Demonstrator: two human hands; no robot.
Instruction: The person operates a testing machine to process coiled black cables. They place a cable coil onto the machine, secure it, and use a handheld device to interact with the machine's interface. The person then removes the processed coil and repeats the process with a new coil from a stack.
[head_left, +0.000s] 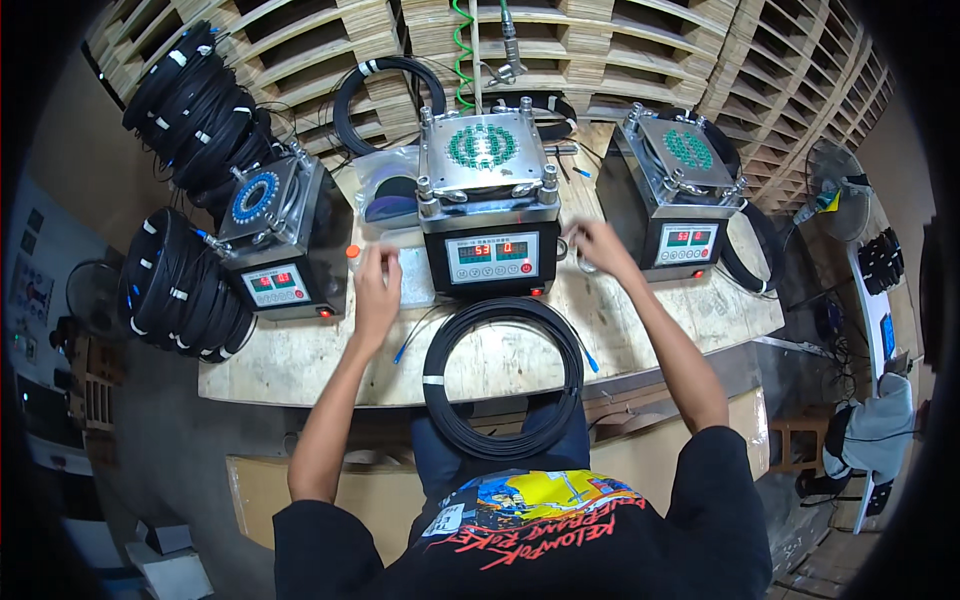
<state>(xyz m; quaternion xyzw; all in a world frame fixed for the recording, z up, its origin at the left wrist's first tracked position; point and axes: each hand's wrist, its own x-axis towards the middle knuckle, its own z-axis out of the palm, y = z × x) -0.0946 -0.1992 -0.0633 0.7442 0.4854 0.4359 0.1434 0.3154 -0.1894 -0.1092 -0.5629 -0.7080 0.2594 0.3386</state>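
Note:
My left hand (377, 285) is over the table beside a small orange-capped bottle (354, 256), left of the middle machine. Its fingers are bent together, and whatever they hold is too small to make out. My right hand (598, 247) is between the middle machine (482, 215) and the right machine (680, 195), fingers curled down near a small pale round item (586, 264). What lies in those fingers is hidden. In front of me a coil of black cable (437, 345) with blue-tipped ends hangs over the table edge, resting toward my lap.
A third machine (270, 235), with a blue ring of connectors on top, stands left. Stacked black cable coils (165, 290) crowd the far left. Clear plastic bags (390, 185) lie behind my left hand. Wooden pallets (640, 45) form the back wall. A fan (835, 185) stands at right.

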